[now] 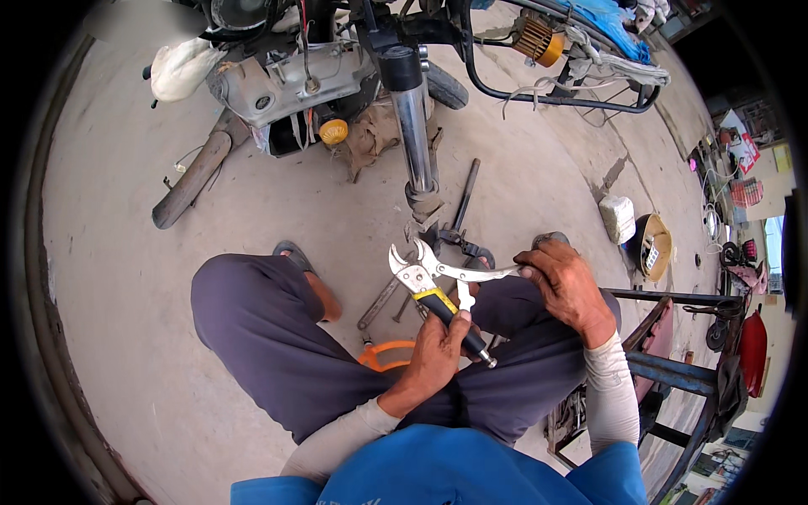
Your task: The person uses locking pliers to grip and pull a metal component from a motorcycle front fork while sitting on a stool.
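Note:
Between my knees I hold a pair of locking pliers with silvery curved jaws spread apart. My left hand is closed round its black and yellow handle. At the end of the plain metal lever, swung out to the right, my right hand grips with its fingers. Just beyond the jaws stands a motorcycle's shiny front fork tube, its lower end worn and dirty. The jaws overlap that lower end in the picture; whether they touch it I cannot tell.
Beyond the fork is the partly stripped motorcycle. A long-handled metal tool and a wrench lie on the concrete, near an orange-framed tool. To the right are a whitish block, a bowl and a blue metal frame.

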`<state>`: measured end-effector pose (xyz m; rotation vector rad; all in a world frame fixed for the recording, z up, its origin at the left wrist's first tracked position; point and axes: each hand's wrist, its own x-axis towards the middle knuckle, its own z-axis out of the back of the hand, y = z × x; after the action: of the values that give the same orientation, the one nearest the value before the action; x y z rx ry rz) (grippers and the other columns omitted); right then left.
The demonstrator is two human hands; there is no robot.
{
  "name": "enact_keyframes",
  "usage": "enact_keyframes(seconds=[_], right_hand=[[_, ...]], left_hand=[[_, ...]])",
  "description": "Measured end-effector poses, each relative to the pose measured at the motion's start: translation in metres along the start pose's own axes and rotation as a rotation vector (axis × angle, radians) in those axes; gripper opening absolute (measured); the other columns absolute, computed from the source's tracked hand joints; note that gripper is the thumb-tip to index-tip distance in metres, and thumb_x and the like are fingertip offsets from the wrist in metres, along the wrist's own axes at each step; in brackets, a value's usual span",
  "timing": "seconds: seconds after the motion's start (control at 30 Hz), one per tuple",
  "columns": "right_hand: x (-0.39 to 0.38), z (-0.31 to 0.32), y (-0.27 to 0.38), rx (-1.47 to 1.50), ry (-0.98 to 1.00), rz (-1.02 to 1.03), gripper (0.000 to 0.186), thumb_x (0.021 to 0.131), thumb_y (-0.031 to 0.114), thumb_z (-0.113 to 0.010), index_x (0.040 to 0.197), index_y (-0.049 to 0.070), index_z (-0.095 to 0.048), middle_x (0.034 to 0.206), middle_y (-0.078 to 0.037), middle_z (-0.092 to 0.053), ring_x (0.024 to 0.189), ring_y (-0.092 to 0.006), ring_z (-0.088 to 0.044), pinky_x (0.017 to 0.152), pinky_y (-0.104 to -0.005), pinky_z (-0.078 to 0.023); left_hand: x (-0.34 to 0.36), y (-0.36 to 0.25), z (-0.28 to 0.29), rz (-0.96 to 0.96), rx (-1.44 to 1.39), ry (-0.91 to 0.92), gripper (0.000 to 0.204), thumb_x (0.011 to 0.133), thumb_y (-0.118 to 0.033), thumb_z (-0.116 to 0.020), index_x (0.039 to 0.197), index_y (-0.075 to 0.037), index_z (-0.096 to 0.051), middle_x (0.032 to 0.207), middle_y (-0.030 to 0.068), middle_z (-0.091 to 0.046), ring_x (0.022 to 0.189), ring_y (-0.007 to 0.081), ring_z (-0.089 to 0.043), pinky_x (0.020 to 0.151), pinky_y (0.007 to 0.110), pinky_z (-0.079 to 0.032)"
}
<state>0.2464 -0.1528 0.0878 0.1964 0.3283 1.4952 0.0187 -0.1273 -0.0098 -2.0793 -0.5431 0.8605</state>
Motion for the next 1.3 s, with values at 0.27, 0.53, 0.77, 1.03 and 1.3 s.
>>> enact_keyframes(seconds=[0.27, 0.53, 0.77, 1.03, 1.3], right_hand=[[-0.045, -0.102, 0.055, 1.105, 0.185, -0.313, 0.084, 0.099, 0.064, -0.05, 0.148, -0.004, -0.041, 0.139, -0.025, -0.055, 0.131, -0.0348, -0.053, 0.112, -0.0418, -0.038], [-0.082, -0.149, 0.077, 2.292, 0.112, -0.869, 0.074, 0.09, 0.035, -0.069, 0.151, 0.007, -0.038, 0.141, -0.015, -0.051, 0.133, -0.0335, -0.05, 0.117, -0.0476, -0.034], [-0.043, -0.129, 0.113, 2.322, 0.076, -0.677, 0.083, 0.084, 0.019, -0.073, 0.156, 0.019, -0.032, 0.139, -0.012, -0.05, 0.14, -0.0344, -0.041, 0.115, -0.0657, -0.029], [-0.037, -0.118, 0.148, 2.195, 0.028, -0.503, 0.088, 0.083, 0.019, -0.075, 0.154, -0.003, -0.027, 0.132, -0.014, -0.049, 0.132, -0.0313, -0.049, 0.116, -0.0516, -0.036], [-0.047, -0.144, 0.16, 2.512, -0.313, -0.478, 0.089, 0.082, 0.025, -0.075, 0.153, -0.001, -0.028, 0.116, -0.009, -0.054, 0.119, -0.028, -0.055, 0.113, -0.0503, -0.038]], left_hand=[[-0.028, 0.007, 0.008, -0.19, 0.569, 0.012, 0.03, 0.105, -0.029, -0.05, 0.114, 0.0, -0.047, 0.072, 0.0214, -0.061, 0.064, 0.0394, -0.064, 0.057, 0.047, -0.049], [-0.026, -0.04, 0.037, -0.452, 0.988, 0.021, 0.029, 0.098, -0.03, -0.06, 0.099, -0.002, -0.061, 0.077, 0.0142, -0.065, 0.069, 0.0308, -0.066, 0.058, 0.043, -0.052], [0.011, -0.144, 0.091, -0.391, 0.508, -0.132, 0.044, 0.101, -0.025, -0.062, 0.132, 0.004, -0.051, 0.115, 0.0188, -0.064, 0.112, 0.028, -0.063, 0.1, 0.039, -0.049], [0.103, -0.172, 0.094, -0.325, 0.459, 0.257, 0.066, 0.093, -0.034, -0.072, 0.141, 0.003, -0.046, 0.135, 0.0159, -0.055, 0.132, 0.0249, -0.049, 0.116, 0.041, -0.035], [0.164, -0.165, 0.081, -0.274, 0.356, 0.553, 0.03, 0.099, -0.031, -0.061, 0.104, -0.002, -0.067, 0.102, 0.0097, -0.069, 0.106, 0.0196, -0.064, 0.097, 0.036, -0.047]])
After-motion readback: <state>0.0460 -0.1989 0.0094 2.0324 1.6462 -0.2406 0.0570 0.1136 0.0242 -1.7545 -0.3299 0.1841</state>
